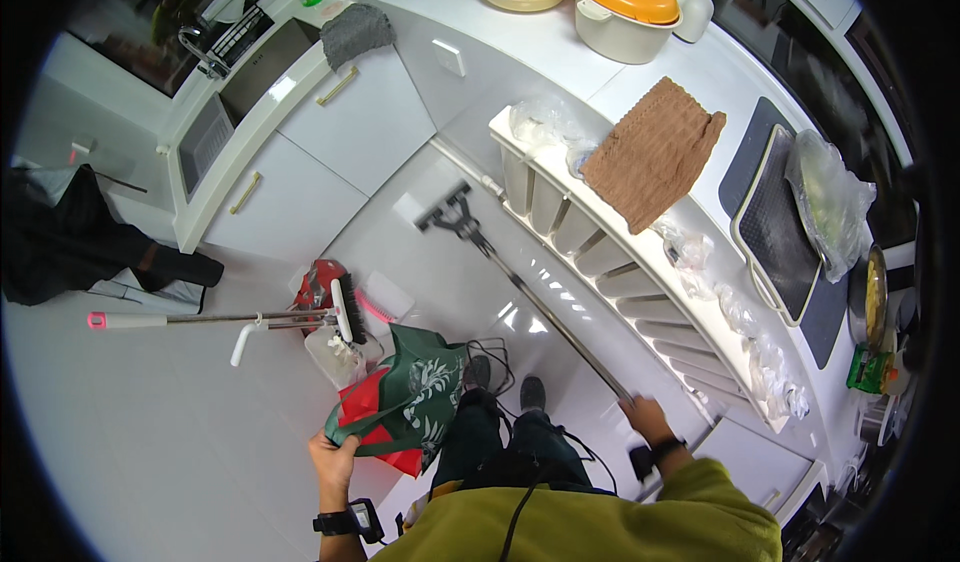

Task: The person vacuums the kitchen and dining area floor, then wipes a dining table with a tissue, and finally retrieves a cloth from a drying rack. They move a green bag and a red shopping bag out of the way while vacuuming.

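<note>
My right hand grips the end of a long metal mop pole. The pole slants away to a sponge mop head, whose pale pad rests on the glossy floor near the cabinets and radiator. At lower left, my left hand is closed around the handles of a green shopping bag with a white leaf print. Red material shows at the bag's opening; what it holds inside is hidden. The bag hangs beside my legs.
A broom and long-handled dustpan stand left beside a red plastic bag. On my right runs a white radiator, with a brown towel draped over it. Cables loop near my feet. A sink is at upper left.
</note>
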### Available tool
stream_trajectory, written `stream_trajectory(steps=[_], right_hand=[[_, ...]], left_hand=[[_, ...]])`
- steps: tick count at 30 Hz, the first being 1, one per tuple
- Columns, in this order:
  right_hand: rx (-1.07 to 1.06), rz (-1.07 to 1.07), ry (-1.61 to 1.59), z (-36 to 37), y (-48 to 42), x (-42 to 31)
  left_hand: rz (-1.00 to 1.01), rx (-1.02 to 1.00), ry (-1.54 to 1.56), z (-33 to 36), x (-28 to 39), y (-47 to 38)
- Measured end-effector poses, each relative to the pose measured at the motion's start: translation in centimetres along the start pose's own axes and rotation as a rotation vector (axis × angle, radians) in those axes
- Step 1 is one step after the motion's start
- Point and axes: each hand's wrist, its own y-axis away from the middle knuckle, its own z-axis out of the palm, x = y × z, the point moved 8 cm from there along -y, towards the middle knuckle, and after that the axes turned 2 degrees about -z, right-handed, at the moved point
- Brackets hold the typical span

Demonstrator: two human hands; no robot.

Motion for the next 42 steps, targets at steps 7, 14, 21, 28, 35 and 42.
stream_trajectory(steps=[7,14,21,28,35,42], right_hand=[[-0.043,0.036,-0.08,-0.6,-14.0,-10.7],[-0.141,0.225,0.136,1.7,5.3,8.9],[-0.225,0.595,0.031,4.3,36.5,15.8],[-0.063,0.49,0.011,7.4,20.0,8.0],[-0.113,0.596,0.046,4.8,22.2,10.8],[-0.184,0.858,-0.131,16.1,50.3,15.0]], left_hand=[[0.09,-0.012,0.008,0.1,2.1,2.8],[0.085,-0.041,-0.037,0.9,2.4,2.0],[0.106,-0.115,-0.036,2.4,0.3,-0.2],[0.226,-0.175,0.068,1.8,1.2,1.1],[0.244,-0.29,-0.025,2.2,2.8,1.8],[0.281,-0.445,-0.019,5.8,2.9,2.5]])
